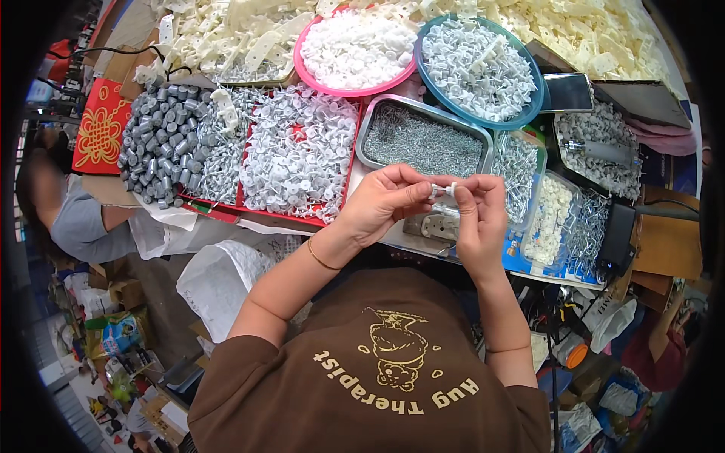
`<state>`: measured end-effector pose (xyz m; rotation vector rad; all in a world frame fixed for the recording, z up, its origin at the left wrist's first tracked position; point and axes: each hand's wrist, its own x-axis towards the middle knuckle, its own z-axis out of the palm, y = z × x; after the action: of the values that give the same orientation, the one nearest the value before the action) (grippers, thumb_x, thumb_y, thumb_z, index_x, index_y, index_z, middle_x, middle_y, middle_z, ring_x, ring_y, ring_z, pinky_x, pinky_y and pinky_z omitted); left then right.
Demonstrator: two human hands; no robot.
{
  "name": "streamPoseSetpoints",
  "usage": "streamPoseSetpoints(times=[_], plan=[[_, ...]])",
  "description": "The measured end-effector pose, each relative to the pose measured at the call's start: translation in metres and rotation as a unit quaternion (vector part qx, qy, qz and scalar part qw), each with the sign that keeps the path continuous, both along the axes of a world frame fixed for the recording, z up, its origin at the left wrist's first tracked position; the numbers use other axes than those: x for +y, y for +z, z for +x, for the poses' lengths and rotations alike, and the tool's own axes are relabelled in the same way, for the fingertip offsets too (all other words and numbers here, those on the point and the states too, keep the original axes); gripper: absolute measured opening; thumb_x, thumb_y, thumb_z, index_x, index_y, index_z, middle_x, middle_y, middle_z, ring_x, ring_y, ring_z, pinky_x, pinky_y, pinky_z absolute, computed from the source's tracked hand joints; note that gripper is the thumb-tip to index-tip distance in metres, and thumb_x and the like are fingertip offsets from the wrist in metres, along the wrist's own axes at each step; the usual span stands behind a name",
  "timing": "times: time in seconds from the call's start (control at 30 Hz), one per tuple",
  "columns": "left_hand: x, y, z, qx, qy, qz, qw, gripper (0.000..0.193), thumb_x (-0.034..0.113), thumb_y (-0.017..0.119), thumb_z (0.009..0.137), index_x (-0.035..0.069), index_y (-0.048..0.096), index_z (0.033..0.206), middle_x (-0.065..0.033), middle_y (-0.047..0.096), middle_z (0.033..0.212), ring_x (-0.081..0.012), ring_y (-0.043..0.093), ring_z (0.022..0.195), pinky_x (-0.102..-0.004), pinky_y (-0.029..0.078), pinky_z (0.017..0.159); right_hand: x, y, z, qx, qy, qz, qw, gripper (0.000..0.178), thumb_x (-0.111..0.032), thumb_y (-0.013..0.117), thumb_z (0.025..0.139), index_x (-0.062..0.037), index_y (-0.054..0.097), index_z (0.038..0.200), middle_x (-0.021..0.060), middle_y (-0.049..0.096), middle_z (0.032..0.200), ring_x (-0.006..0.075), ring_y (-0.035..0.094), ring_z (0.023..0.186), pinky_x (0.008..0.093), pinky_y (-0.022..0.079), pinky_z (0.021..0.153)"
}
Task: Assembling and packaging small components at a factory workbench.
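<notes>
Left: heap of grey plugs point(162, 143), then red tray point(279, 215) of white discs. Left hand point(384, 201), fingertips pinching one end of a small pin point(440, 190), held just this side of the metal tray point(367, 157). Pin seems to carry a white cap; too small to be sure. Right hand point(482, 219), thumb and finger pinching the capped end. Farther right: white pieces point(549, 217) in a clear tub, near a black box point(618, 235).

Grey floor point(168, 283) is showing at the left, with cardboard boxes point(127, 293) and a white sack point(215, 285) crowding it. The brightly lit table point(396, 236) is spanning the upper view, and clutter point(621, 396) is filling the lower right.
</notes>
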<state>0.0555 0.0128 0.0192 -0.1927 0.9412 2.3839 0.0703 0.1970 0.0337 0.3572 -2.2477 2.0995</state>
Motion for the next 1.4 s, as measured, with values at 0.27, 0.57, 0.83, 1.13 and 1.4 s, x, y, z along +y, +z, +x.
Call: streamPoseSetpoints(times=[0.27,0.57,0.83,1.13,1.4], plan=[[0.002,-0.007,0.002,-0.013,0.028,0.070,0.997,0.007,0.014,0.064,0.099,0.008,0.062,0.097,-0.0049,0.069,0.104,-0.0119,0.067,0.092,-0.0259,0.058,0.082,-0.008,0.005,-0.008,0.014,0.014,-0.043,0.999,0.010,-0.003,0.049,0.104,0.0001,0.043,0.110,0.0205,0.071,0.108,0.0196,0.069,0.090,0.0302,0.054,0.081],[-0.010,-0.007,0.009,0.156,0.093,-0.209,0.961,0.010,0.005,0.064,0.097,0.001,0.069,0.105,-0.0097,0.074,0.102,-0.0163,0.070,0.089,-0.0284,0.057,0.082,-0.007,0.008,-0.063,-0.007,0.003,0.198,0.980,0.016,-0.011,0.067,0.094,-0.0030,0.064,0.108,0.0111,0.071,0.089,0.0161,0.068,0.076,0.0286,0.052,0.070],[0.022,-0.017,0.026,0.509,0.063,-0.502,0.697,0.013,0.010,0.079,0.079,0.005,0.070,0.086,-0.0083,0.072,0.084,-0.0265,0.070,0.078,-0.0360,0.054,0.069,-0.041,-0.047,-0.125,0.168,0.017,0.606,0.777,0.017,-0.024,0.065,0.091,-0.0077,0.063,0.096,0.0139,0.068,0.070,0.0336,0.069,0.065,0.0458,0.053,0.059],[0.025,-0.011,0.026,0.508,0.080,-0.481,0.710,0.014,0.010,0.078,0.080,0.004,0.068,0.086,-0.0077,0.071,0.083,-0.0267,0.069,0.076,-0.0358,0.053,0.068,-0.015,-0.022,-0.088,0.185,-0.008,0.465,0.866,0.010,-0.011,0.070,0.084,-0.0050,0.063,0.089,0.0128,0.067,0.085,0.0331,0.065,0.083,0.0444,0.051,0.071],[0.024,-0.012,0.020,0.534,0.054,-0.503,0.678,0.011,0.009,0.078,0.080,0.006,0.068,0.086,-0.0076,0.071,0.082,-0.0272,0.068,0.074,-0.0366,0.053,0.069,0.009,-0.004,-0.065,0.046,0.004,0.313,0.949,0.012,0.000,0.070,0.083,-0.0010,0.063,0.093,0.0107,0.069,0.084,0.0243,0.068,0.078,0.0335,0.052,0.071]])
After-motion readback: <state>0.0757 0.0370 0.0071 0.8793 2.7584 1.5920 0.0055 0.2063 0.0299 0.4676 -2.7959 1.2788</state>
